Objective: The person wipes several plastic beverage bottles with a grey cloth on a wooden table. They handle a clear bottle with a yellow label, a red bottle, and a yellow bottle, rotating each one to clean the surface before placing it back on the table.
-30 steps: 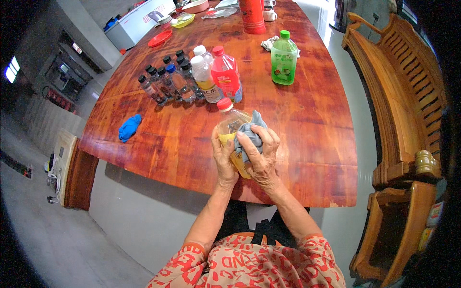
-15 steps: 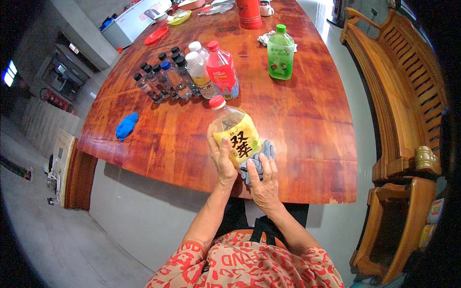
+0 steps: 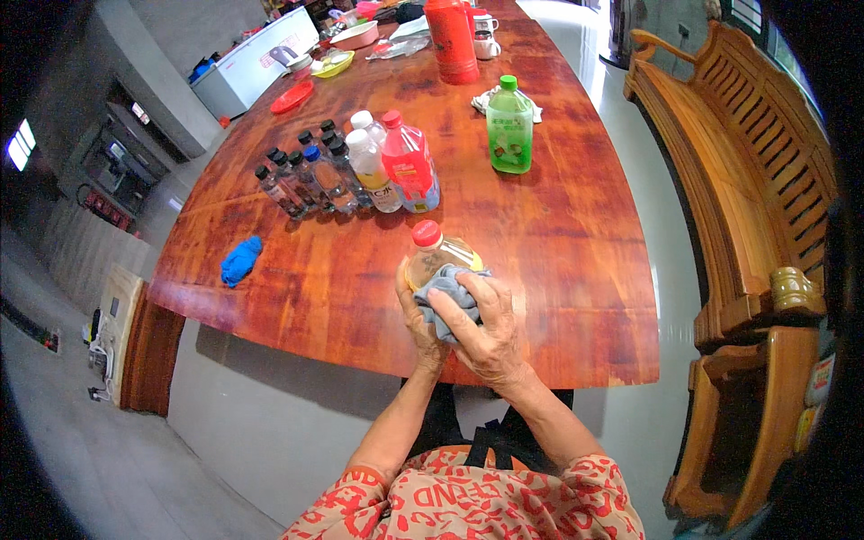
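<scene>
Near the front edge of the wooden table (image 3: 576, 297), my left hand (image 3: 419, 319) grips a clear plastic bottle (image 3: 430, 258) with a red cap and a yellow label. My right hand (image 3: 490, 333) presses a crumpled grey cloth (image 3: 441, 297) against the bottle's near side, covering most of the label. The bottle tilts, its cap pointing away from me. Just beyond stand a red-labelled bottle (image 3: 411, 166) and white-capped bottles (image 3: 372, 171). To their left is a cluster of several small clear bottles with dark caps (image 3: 292, 180), one of them blue-capped.
A green bottle (image 3: 510, 130) stands at the right before a white cloth (image 3: 537, 112). A blue cloth (image 3: 241, 261) lies at the left. Farther back are a red thermos (image 3: 453, 45), a red plate (image 3: 292, 98) and a yellow basket (image 3: 334, 65). A wooden bench (image 3: 720, 180) flanks the table's right side.
My right hand has moved the grey cloth up from the bottle's lower right onto its front, hiding the label. The bottle has tipped and sits a little lower in view.
</scene>
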### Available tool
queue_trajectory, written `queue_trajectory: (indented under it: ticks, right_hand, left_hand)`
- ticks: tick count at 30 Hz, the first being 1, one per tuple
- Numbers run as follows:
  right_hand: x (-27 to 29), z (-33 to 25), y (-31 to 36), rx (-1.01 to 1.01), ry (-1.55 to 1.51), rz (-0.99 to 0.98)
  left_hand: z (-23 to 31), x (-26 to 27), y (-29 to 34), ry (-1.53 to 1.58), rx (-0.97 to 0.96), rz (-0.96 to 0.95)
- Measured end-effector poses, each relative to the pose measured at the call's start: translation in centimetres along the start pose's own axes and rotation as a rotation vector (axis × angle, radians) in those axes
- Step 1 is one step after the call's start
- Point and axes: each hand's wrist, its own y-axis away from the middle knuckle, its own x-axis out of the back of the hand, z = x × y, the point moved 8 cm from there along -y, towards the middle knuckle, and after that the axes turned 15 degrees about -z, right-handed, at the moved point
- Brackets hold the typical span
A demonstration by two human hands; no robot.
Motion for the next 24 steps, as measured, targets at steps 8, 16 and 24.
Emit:
queue_trajectory:
  ticks: [8,16,24]
  right_hand:
    - [1.8,2.6,-2.8,-0.161,-0.052,0.083]
    - [0.7,7.3,-4.8,-0.294,-0.488,-0.136]
    - [1.1,5.1,-4.0,-0.193,-0.479,-0.168]
  left_hand:
    - [3.7,-1.9,0.2,-0.186,-0.084,-0.007]
    - [1.8,-0.7,-0.4,0.065,0.007,-0.194]
    - [7.2,-0.5,-0.3,-0.198,-0.005,-0.297]
